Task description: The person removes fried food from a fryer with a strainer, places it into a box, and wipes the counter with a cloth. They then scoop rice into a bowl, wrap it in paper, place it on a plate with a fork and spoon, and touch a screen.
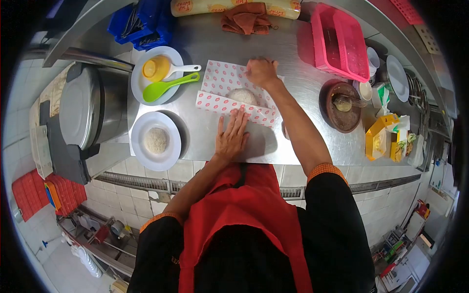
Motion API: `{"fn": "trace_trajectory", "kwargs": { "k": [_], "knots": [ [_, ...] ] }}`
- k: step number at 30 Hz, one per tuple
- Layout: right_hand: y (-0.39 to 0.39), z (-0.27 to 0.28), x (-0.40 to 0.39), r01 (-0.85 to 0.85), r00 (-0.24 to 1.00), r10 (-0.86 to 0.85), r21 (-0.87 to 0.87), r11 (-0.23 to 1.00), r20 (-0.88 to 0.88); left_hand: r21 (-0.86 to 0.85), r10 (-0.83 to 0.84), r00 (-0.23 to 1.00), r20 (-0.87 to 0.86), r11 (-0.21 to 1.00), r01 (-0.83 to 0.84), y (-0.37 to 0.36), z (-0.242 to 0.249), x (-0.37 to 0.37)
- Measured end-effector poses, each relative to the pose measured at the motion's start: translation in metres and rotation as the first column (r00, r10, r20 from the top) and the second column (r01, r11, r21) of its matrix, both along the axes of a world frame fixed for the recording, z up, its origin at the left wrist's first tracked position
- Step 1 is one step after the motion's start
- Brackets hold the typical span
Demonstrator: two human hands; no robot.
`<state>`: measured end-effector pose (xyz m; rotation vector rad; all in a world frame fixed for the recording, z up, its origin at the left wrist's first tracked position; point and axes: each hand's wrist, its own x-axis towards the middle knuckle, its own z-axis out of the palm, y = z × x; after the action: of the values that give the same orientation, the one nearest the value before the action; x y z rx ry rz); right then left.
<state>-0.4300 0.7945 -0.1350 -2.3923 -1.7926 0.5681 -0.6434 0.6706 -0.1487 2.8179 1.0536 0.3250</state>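
Note:
A mound of white rice (243, 96) lies on a sheet of white wrapping paper (220, 78) with red prints, in the middle of the steel table. The paper's near side is folded up and partly covers the rice. My left hand (232, 136) is open, its fingers stretched out with the tips on the near fold. My right hand (262, 72) is closed at the far right corner of the paper, fingers curled over its edge. To the left, a white plate (139, 141) holds another rice mound (155, 140).
Beyond that plate, another plate (137, 93) bears a green spoon (163, 89), a white-handled spoon and a yellow cup (156, 68). A pink basket (320, 29), a stone mortar (328, 115) and yellow boxes (379, 136) stand right. A large pot (110, 105) stands left.

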Motion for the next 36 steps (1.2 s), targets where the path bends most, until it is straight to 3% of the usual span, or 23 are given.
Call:
{"fn": "trace_trajectory", "kwargs": {
  "k": [3,5,6,8,12,14,15,17,18,20,23,24,25,27,28,30,31,33,34,36],
  "knots": [
    [-0.007,0.004,0.002,-0.043,0.998,0.041,0.052,0.998,0.045,-0.004,0.010,1.000,-0.014,1.000,-0.010,0.000,-0.002,0.000],
    [-0.010,-0.012,0.003,-0.084,0.991,0.109,0.289,0.954,-0.072,0.044,0.012,0.999,-0.031,0.999,-0.010,0.002,-0.002,0.001],
    [-0.009,-0.017,0.003,-0.087,0.992,0.111,0.294,0.952,-0.067,0.049,0.014,1.000,-0.027,0.999,-0.012,0.003,-0.003,0.001],
    [-0.009,-0.015,0.000,0.041,0.992,-0.035,0.054,0.998,-0.121,-0.007,0.008,0.999,0.048,1.000,-0.008,0.002,-0.004,0.001],
    [-0.019,0.001,-0.003,-0.071,0.995,0.057,0.179,0.981,0.079,-0.034,0.012,0.999,0.047,0.999,-0.010,0.001,-0.003,0.000],
    [-0.017,0.002,0.005,-0.075,0.974,0.134,0.294,0.953,-0.183,-0.027,0.015,1.000,-0.022,1.000,-0.016,0.001,-0.002,0.001],
    [-0.018,0.002,0.007,-0.072,0.974,0.130,0.291,0.954,-0.185,-0.031,0.012,1.000,-0.024,0.999,-0.013,0.001,-0.002,0.000],
    [-0.022,0.024,0.004,-0.021,0.939,0.061,0.119,0.993,-0.338,-0.054,0.011,1.000,0.004,0.999,-0.010,0.002,-0.003,0.000],
    [-0.029,0.025,-0.001,-0.020,0.940,0.059,0.119,0.993,-0.336,-0.054,0.009,1.000,0.006,0.999,-0.008,0.002,-0.003,-0.001],
    [-0.046,0.029,-0.013,-0.225,0.960,0.273,0.404,0.886,-0.063,-0.047,0.006,1.000,0.024,0.999,-0.005,0.003,-0.003,-0.001],
    [-0.064,0.029,-0.028,-0.190,0.960,0.265,0.474,0.860,-0.095,-0.015,-0.005,0.999,0.034,1.000,0.006,0.003,-0.003,-0.002],
    [-0.057,0.029,-0.023,-0.174,0.982,0.187,0.391,0.904,0.006,-0.014,-0.003,0.999,0.034,1.000,0.003,0.003,-0.004,-0.001],
    [-0.044,0.020,-0.015,-0.172,0.982,0.186,0.389,0.905,0.001,-0.025,-0.003,1.000,0.023,1.000,0.004,0.002,-0.003,-0.002],
    [-0.014,-0.003,0.004,0.140,0.908,-0.062,0.160,0.977,-0.414,-0.031,-0.018,1.000,0.002,0.999,0.018,0.000,-0.003,-0.004],
    [-0.004,0.004,0.006,0.153,0.905,-0.070,0.166,0.974,-0.420,-0.019,-0.018,1.000,-0.002,1.000,0.018,0.000,-0.004,-0.003],
    [0.022,0.031,-0.003,-0.020,0.964,-0.018,-0.139,0.990,-0.264,0.008,-0.030,1.000,-0.008,1.000,0.030,0.002,-0.007,-0.002],
    [0.030,0.031,-0.014,-0.010,0.963,-0.024,-0.127,0.992,-0.267,0.015,-0.023,1.000,-0.016,1.000,0.023,0.002,-0.008,-0.002],
    [0.042,0.027,-0.042,-0.300,0.953,0.304,-0.197,0.933,-0.008,0.025,-0.023,0.999,-0.029,0.999,0.024,0.002,-0.011,-0.003],
    [0.042,0.021,-0.054,-0.291,0.955,0.295,-0.193,0.937,-0.008,0.035,-0.021,0.999,-0.046,0.999,0.022,0.001,-0.012,-0.003],
    [0.040,0.012,-0.068,-0.359,0.925,0.354,0.017,0.933,0.137,0.045,-0.022,0.998,-0.056,0.999,0.025,0.003,-0.011,-0.001]
  ]
}}
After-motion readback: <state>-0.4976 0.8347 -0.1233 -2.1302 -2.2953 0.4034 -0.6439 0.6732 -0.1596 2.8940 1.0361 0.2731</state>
